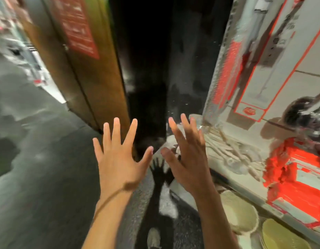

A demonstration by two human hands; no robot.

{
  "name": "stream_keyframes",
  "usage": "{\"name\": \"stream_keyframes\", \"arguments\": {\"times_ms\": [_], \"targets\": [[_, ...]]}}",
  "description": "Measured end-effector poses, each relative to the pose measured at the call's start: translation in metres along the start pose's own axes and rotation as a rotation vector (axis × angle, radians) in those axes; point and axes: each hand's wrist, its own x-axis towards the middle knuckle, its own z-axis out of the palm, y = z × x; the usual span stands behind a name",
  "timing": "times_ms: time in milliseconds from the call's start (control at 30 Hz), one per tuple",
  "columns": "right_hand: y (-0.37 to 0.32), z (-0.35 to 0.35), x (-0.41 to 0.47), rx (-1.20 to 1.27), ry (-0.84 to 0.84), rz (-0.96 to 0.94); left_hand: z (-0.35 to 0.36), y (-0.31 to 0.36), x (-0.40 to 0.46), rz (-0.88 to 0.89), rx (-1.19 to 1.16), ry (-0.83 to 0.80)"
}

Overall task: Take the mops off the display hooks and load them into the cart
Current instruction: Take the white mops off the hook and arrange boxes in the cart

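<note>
Both hands are spread flat and hold nothing — the left hand [117, 151] and the right hand [186, 153] hover side by side, thumbs nearly meeting, over the grey floor [47, 159]. The mops sit at about three o'clock: a packaged mop [233, 153] with pale string strands under clear wrap, leaning beside a white and red box [274, 69]. No cart is in view. Judged from here, the strands are soft and floppy and the wrap looks slippery, so the stiff handle is the better place to grip, with the second hand steadying the head — light, but long and awkward.
</note>
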Motion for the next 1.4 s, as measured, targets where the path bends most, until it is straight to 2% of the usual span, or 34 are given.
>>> {"name": "stream_keyframes", "arguments": {"times_ms": [200,400,467,567,900,1133,1267,1400], "targets": [[-0.072,0.044,-0.005,0.104,-0.183,-0.148,-0.046,-0.072,-0.054,-0.194,0.084,0.091],[-0.159,0.100,-0.021,0.261,-0.240,-0.323,-0.103,-0.145,-0.104,-0.412,0.130,0.210],[-0.184,0.113,-0.025,0.301,-0.326,-0.343,-0.119,-0.166,-0.119,-0.453,0.143,0.244],[-0.233,0.137,-0.034,0.269,-0.447,-0.410,-0.147,-0.205,-0.150,-0.529,0.170,0.292],[-0.427,0.230,-0.105,0.315,-0.662,-0.622,-0.261,-0.351,-0.270,-0.807,0.212,0.462],[-0.536,0.297,-0.169,0.460,-0.797,-0.660,-0.313,-0.441,-0.347,-0.959,0.231,0.557],[-0.589,0.329,-0.197,0.368,-0.891,-0.707,-0.330,-0.482,-0.387,-1.074,0.243,0.553],[-0.621,0.358,-0.215,0.440,-0.949,-0.735,-0.339,-0.513,-0.412,-1.158,0.181,0.556]]}}
